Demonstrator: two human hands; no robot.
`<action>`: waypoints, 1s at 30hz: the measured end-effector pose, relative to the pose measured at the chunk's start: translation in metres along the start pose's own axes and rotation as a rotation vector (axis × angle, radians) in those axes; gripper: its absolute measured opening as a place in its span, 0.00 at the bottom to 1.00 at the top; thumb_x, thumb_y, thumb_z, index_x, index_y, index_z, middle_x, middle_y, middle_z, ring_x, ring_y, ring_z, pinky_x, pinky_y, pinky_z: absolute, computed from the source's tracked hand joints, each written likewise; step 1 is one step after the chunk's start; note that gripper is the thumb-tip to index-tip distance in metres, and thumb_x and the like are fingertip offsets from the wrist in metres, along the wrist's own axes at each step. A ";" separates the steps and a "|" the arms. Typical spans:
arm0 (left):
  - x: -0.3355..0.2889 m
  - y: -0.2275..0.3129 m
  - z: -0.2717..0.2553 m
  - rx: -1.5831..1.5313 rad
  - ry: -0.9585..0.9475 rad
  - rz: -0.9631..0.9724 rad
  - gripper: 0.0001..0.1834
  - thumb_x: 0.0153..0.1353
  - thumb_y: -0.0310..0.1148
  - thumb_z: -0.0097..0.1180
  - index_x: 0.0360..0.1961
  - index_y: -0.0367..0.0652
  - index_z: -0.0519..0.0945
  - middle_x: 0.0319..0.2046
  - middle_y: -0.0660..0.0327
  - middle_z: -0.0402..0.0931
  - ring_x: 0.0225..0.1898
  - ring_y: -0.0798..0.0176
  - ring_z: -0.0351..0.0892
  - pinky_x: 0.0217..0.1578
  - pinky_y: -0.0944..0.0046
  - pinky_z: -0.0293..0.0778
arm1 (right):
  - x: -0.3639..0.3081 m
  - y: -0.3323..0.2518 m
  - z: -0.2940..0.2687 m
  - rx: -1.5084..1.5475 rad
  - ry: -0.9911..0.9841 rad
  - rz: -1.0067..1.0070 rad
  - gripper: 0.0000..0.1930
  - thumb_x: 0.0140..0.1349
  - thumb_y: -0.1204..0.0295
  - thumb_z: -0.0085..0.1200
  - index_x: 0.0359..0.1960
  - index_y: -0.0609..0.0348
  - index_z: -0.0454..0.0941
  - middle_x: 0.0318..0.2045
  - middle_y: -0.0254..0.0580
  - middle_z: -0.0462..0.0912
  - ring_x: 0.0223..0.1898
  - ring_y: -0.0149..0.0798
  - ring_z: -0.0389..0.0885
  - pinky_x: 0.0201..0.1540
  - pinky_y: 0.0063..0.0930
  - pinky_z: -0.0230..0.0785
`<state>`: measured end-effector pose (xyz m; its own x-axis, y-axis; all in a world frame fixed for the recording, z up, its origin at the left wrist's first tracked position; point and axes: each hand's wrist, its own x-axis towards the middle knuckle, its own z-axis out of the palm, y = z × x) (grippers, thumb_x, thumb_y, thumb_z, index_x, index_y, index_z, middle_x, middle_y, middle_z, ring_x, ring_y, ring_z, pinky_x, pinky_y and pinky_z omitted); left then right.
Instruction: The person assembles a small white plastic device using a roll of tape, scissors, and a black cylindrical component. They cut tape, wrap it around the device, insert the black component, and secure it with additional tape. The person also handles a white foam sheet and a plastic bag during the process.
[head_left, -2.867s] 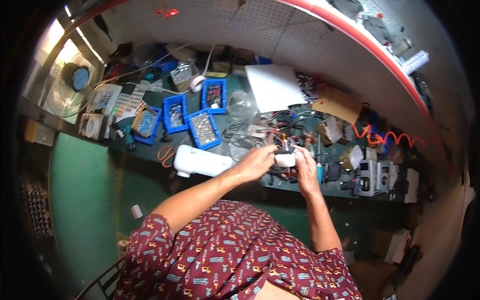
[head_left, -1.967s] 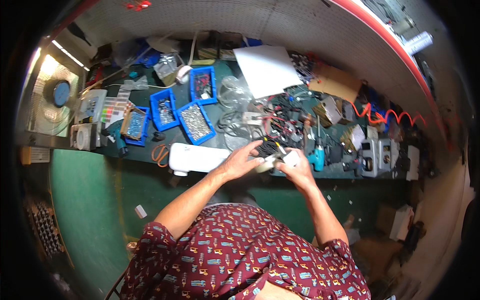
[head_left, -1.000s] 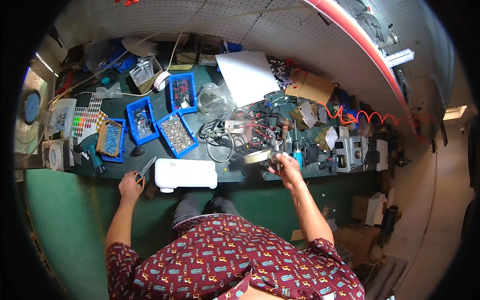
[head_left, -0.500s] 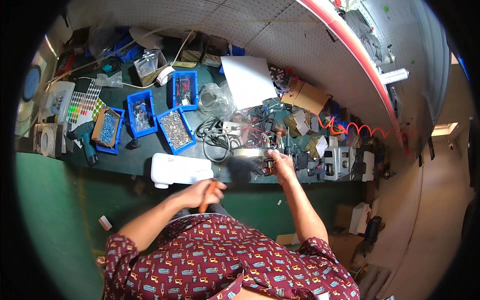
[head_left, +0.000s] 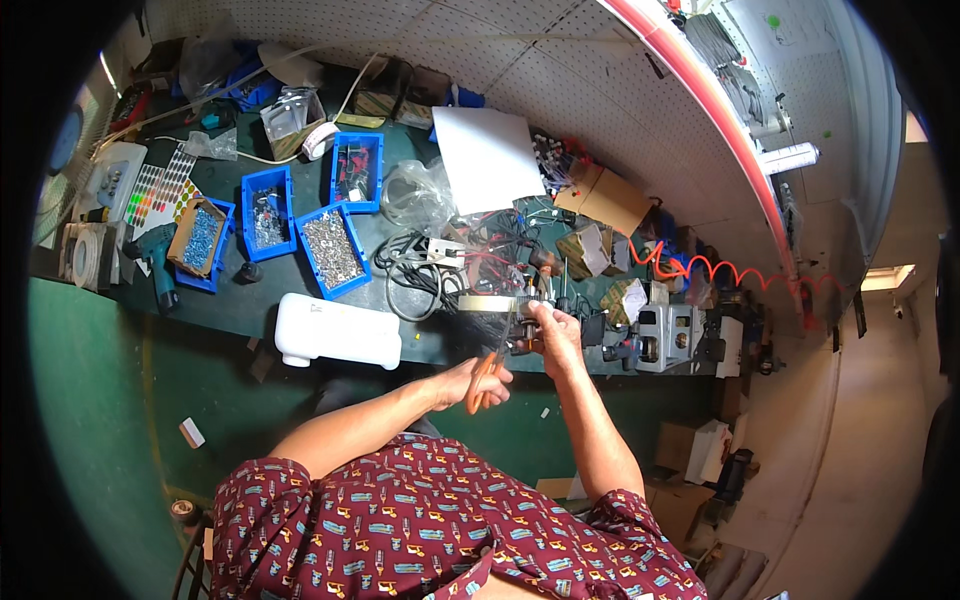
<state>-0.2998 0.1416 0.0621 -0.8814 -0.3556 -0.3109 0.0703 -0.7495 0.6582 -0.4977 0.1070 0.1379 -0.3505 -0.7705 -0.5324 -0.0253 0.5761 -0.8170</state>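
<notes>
My left hand (head_left: pixel 463 384) is closed around the orange handles of a pair of scissors (head_left: pixel 485 386). Their blades point up and away, toward my right hand (head_left: pixel 558 338). That hand is closed at the bench's front edge on a small dark part with metal bits (head_left: pixel 524 336); its exact kind is hard to make out. A pale tape roll (head_left: pixel 484 303) lies just left of those fingers, with a dark bundle under it. Left of my hands, a white plastic bottle (head_left: pixel 338 332) lies on its side along the bench edge.
Blue bins (head_left: pixel 333 250) of small hardware stand at the left, near a cordless drill (head_left: pixel 157 265). Coiled grey cable (head_left: pixel 413 278) and tangled wires lie beyond my hands. A grey machine (head_left: pixel 668 335) sits at the right, below a red coiled hose (head_left: pixel 700 268).
My left hand has moved right and up with the scissors, bringing them close to my right hand. The right hand still holds the dark part. The whole view has shifted slightly.
</notes>
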 end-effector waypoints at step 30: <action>0.135 0.040 -0.037 1.070 0.888 0.144 0.19 0.57 0.43 0.68 0.43 0.41 0.83 0.36 0.48 0.85 0.42 0.45 0.86 0.45 0.48 0.80 | 0.016 0.015 -0.073 0.664 -0.480 0.026 0.24 0.70 0.53 0.52 0.57 0.60 0.73 0.46 0.46 0.84 0.41 0.39 0.85 0.38 0.33 0.82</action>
<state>-0.3985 0.0431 0.0210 -0.2822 -0.9242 -0.2573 -0.6072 -0.0356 0.7937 -0.5720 0.1234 0.1333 0.0990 -0.8790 -0.4665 0.5896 0.4295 -0.6841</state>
